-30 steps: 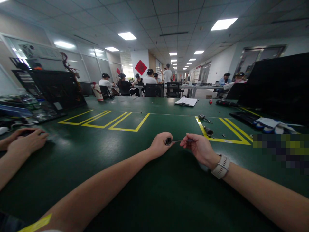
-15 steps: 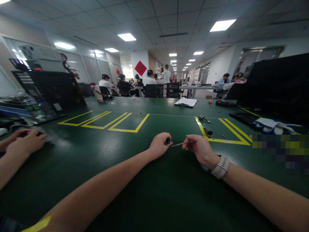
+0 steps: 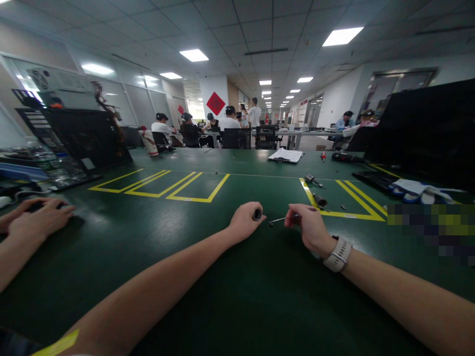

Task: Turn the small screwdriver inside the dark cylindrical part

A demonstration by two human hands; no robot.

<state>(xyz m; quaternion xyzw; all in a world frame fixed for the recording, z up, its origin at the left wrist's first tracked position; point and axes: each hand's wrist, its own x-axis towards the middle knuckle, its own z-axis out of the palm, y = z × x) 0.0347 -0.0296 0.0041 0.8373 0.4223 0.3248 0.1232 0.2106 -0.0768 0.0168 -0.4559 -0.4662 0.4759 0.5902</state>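
My left hand (image 3: 245,220) is closed around a dark hollow metal cylinder (image 3: 257,214), its round open end facing me. In my right hand (image 3: 307,223) is a slim screwdriver (image 3: 279,220), its thin metal shaft pointing left towards the cylinder. A tiny dark piece (image 3: 270,224) shows at the shaft's tip, too small to name. The tip is a short way apart from my left hand. Beyond my right hand, another dark metal cylinder (image 3: 320,200) lies on its side, with a small metal fitting (image 3: 311,181) behind it and a tiny part (image 3: 343,207) to the right.
Yellow tape (image 3: 189,199) marks areas on the green table (image 3: 208,306). A co-worker's hands (image 3: 40,217) are at the left. A clipboard (image 3: 285,155), a red-tipped tool (image 3: 323,156), gloves (image 3: 421,190) and a black monitor (image 3: 426,133) stand or lie farther off.
The screwdriver has drawn slightly right, away from the cylinder, and its tip now has a small dark piece at it. My left hand has barely moved.
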